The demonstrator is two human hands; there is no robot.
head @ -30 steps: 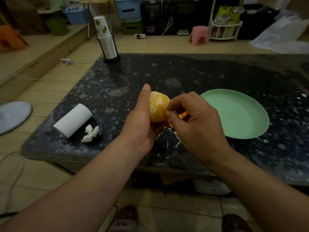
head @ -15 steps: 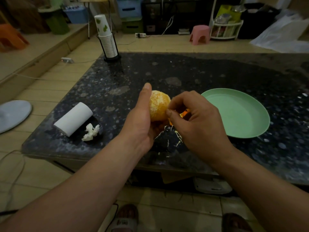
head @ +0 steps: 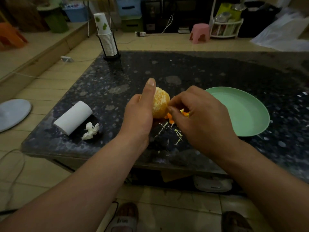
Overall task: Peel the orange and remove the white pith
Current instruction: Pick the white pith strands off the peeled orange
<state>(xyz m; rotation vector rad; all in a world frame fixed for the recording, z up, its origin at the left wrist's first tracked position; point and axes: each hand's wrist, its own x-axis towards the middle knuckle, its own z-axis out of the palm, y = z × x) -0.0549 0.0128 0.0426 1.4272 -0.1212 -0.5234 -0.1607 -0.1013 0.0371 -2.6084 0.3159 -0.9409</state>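
Head view: in the middle of the frame the left hand (head: 138,113) grips the mostly peeled orange (head: 160,104), thumb straight up along its left side, the other fingers hidden behind it. The right hand (head: 200,118) has its fingers curled, thumb and forefinger pinching at the orange's right side. Orange peel bits (head: 168,118) and pale pith strands (head: 177,132) lie on the dark table (head: 200,72) just below. A green plate (head: 242,113) sits at right, and a paper roll (head: 73,117) at left.

Pale yellow-orange peeled orange (head: 160,104), mint-green plate (head: 247,114), black speckled countertop (head: 200,72), white roll (head: 73,117)
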